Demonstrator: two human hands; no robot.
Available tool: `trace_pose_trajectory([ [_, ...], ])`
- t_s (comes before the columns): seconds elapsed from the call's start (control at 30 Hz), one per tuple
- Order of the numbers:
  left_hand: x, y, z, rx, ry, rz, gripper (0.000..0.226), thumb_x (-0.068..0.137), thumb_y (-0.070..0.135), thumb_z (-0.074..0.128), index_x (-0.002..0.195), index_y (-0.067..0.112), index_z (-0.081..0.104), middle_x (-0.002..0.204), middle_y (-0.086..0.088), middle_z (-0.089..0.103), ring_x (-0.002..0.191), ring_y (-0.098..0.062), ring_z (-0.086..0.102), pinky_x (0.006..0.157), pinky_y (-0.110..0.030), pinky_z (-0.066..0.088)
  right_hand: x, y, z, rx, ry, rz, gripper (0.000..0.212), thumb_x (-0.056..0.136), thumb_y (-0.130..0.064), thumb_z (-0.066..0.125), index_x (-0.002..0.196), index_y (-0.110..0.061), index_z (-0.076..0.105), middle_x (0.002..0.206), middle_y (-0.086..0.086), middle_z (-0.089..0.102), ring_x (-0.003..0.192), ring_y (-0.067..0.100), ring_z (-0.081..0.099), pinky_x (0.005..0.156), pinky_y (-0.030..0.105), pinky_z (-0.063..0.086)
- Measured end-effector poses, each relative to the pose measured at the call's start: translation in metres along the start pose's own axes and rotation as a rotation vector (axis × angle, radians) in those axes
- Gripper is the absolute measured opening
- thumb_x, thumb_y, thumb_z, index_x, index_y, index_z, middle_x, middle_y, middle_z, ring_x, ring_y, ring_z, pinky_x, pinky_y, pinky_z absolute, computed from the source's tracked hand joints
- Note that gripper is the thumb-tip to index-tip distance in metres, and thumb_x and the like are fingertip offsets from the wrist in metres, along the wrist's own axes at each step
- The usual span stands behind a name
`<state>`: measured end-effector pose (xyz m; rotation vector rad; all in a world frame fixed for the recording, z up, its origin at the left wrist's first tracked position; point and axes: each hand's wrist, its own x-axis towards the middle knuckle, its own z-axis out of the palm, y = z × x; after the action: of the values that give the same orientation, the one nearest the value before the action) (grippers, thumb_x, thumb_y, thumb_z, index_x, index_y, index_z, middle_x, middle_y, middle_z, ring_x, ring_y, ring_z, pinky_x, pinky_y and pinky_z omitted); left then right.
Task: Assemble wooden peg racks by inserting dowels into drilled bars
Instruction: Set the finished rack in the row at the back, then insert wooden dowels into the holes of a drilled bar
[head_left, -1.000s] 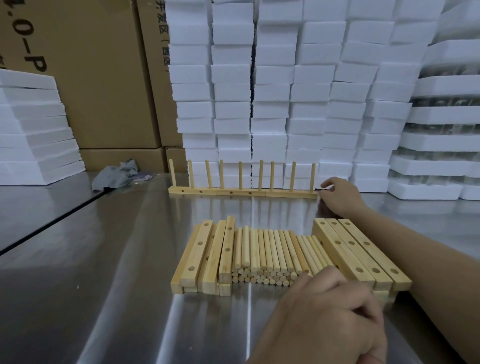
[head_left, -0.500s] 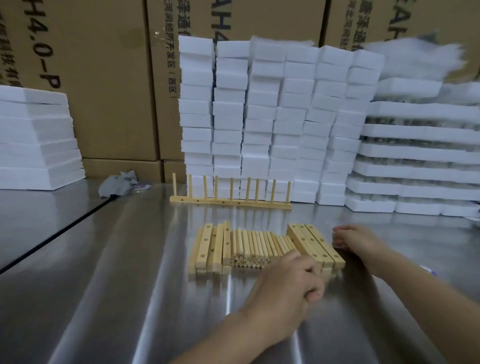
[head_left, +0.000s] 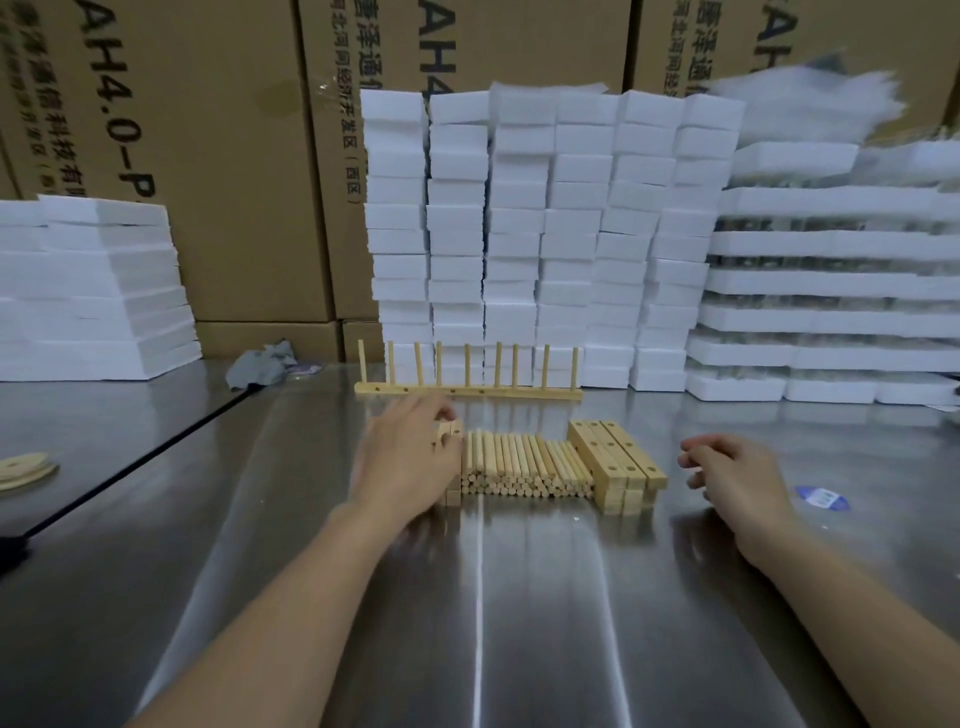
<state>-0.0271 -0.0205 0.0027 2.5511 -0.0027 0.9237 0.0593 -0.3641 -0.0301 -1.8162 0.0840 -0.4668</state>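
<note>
The cartons (head_left: 218, 171) behind read "AH4.0-P" beside Chinese print too small for me to read; what they hold is hidden. White foam blocks (head_left: 545, 234) are stacked in front of them. A blue sticker (head_left: 822, 498) lies on the steel table (head_left: 519, 597), its writing blurred. My left hand (head_left: 410, 460) lies over the left stack of drilled bars (head_left: 453, 441), fingertips bent at the far end; I cannot tell if they grip. My right hand (head_left: 732, 475) hovers loosely curled, holding nothing, right of the other bars (head_left: 618, 462). The dowels (head_left: 524, 467) lie between the stacks, one pegged rack (head_left: 467, 391) stands beyond
</note>
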Motion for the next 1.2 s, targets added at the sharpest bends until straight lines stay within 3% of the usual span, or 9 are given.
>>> trace_pose_trajectory([
  [0.1,0.004,-0.018,-0.001,0.084,-0.023,-0.128,0.024,0.103,0.035,0.057,0.125,0.033,0.064,0.131,0.010,0.062,0.122,-0.018,0.055,0.102,-0.045,0.047,-0.002,-0.005,0.007,-0.015,-0.025,-0.016,0.019,0.103,-0.011,0.056,0.100,-0.018,0.074,0.091,0.004,0.075,0.072,0.022,0.066,0.062,0.031,0.045],
  [0.27,0.008,-0.044,0.005,-0.036,-0.112,-0.371,0.015,0.102,0.034,0.065,0.117,0.030,0.066,0.123,0.004,0.064,0.104,-0.018,0.062,0.089,-0.042,0.056,-0.007,-0.010,0.011,-0.160,-0.054,-0.134,0.013,0.104,-0.024,0.059,0.100,-0.022,0.071,0.093,-0.001,0.072,0.083,0.020,0.067,0.070,0.033,0.048],
  [0.33,0.008,-0.052,0.010,-0.075,-0.120,-0.403,0.009,0.102,0.037,0.064,0.108,0.031,0.068,0.111,0.006,0.069,0.096,-0.015,0.063,0.086,-0.041,0.057,-0.011,-0.013,0.012,-0.194,-0.057,-0.191,0.013,0.104,-0.037,0.060,0.100,-0.027,0.068,0.095,-0.006,0.069,0.088,0.014,0.065,0.076,0.033,0.049],
  [0.47,0.011,-0.058,0.017,-0.068,-0.107,-0.406,0.020,0.097,0.052,0.071,0.095,0.032,0.069,0.095,0.012,0.069,0.089,-0.011,0.064,0.078,-0.035,0.055,-0.020,-0.020,0.015,-0.236,-0.086,-0.281,0.017,0.103,-0.046,0.058,0.096,-0.033,0.067,0.093,-0.015,0.066,0.085,0.001,0.059,0.067,0.020,0.040],
  [0.6,0.013,-0.059,0.016,-0.074,-0.079,-0.439,0.026,0.092,0.056,0.076,0.085,0.032,0.070,0.092,0.011,0.071,0.086,-0.008,0.065,0.066,-0.029,0.047,-0.022,-0.018,0.015,-0.259,-0.117,-0.287,0.026,0.106,-0.044,0.055,0.086,-0.032,0.065,0.089,-0.012,0.068,0.085,0.005,0.061,0.069,0.023,0.042],
  [0.7,0.013,-0.055,0.013,-0.038,-0.062,-0.438,0.026,0.092,0.057,0.076,0.089,0.032,0.070,0.094,0.010,0.070,0.084,-0.008,0.062,0.059,-0.025,0.041,-0.023,-0.020,0.013,-0.245,-0.131,-0.252,0.036,0.108,-0.048,0.048,0.089,-0.027,0.070,0.088,-0.009,0.070,0.087,0.009,0.063,0.071,0.026,0.044],
  [0.87,0.012,-0.054,0.013,-0.039,-0.069,-0.423,0.029,0.094,0.056,0.073,0.103,0.029,0.071,0.102,0.006,0.069,0.090,-0.015,0.062,0.062,-0.027,0.042,-0.027,-0.023,0.013,-0.211,-0.190,-0.247,0.041,0.108,-0.052,0.045,0.093,-0.025,0.072,0.091,-0.012,0.069,0.090,0.010,0.065,0.078,0.035,0.047],
  [1.0,0.012,-0.055,0.018,-0.065,-0.096,-0.413,0.032,0.098,0.055,0.068,0.111,0.026,0.067,0.109,0.001,0.066,0.099,-0.021,0.063,0.077,-0.035,0.051,-0.028,-0.023,0.010,-0.233,-0.221,-0.259,0.036,0.108,-0.051,0.047,0.101,-0.026,0.072,0.097,-0.009,0.070,0.093,0.008,0.063,0.074,0.026,0.044],
  [1.2,0.012,-0.057,0.020,-0.084,-0.108,-0.406,0.030,0.099,0.055,0.065,0.110,0.027,0.066,0.107,0.002,0.066,0.092,-0.016,0.062,0.070,-0.032,0.047,-0.029,-0.024,0.008,-0.239,-0.305,-0.271,0.034,0.108,-0.053,0.048,0.109,-0.030,0.073,0.103,-0.013,0.071,0.098,0.004,0.062,0.077,0.028,0.046],
])
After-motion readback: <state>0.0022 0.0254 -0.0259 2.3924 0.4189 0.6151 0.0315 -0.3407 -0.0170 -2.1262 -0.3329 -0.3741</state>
